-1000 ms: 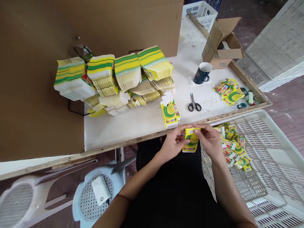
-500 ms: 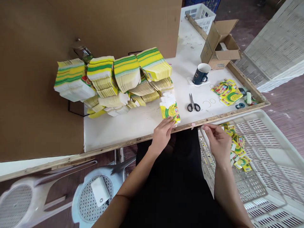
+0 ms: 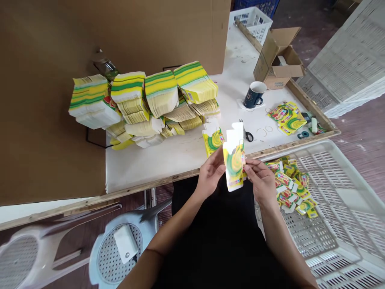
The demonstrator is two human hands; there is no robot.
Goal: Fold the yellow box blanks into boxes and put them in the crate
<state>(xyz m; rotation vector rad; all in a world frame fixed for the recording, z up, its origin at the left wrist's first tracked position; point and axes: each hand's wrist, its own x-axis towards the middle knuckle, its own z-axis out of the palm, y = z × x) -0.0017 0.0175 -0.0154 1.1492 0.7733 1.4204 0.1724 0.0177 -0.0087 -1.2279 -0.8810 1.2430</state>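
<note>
Between my two hands is a yellow and green printed carton, its white flaps pointing up, held over the table's front edge. My left hand grips its left side with fingers behind and thumb near the front. At its right edge, my right hand pinches it between thumb and fingers. More flat cartons lie on the table just behind my left hand. Large bundles of stacked flat cartons rise at the back left. The carton partly covers a pair of black-handled scissors.
A dark mug, an open cardboard box and a pile of cartons occupy the table's right side. A white plastic crate with several cartons stands below right. A blue stool bears a white device.
My left hand has lifted a carton from the table to the front edge. My right hand has moved left and taken hold of it. More cartons show in the crate.
</note>
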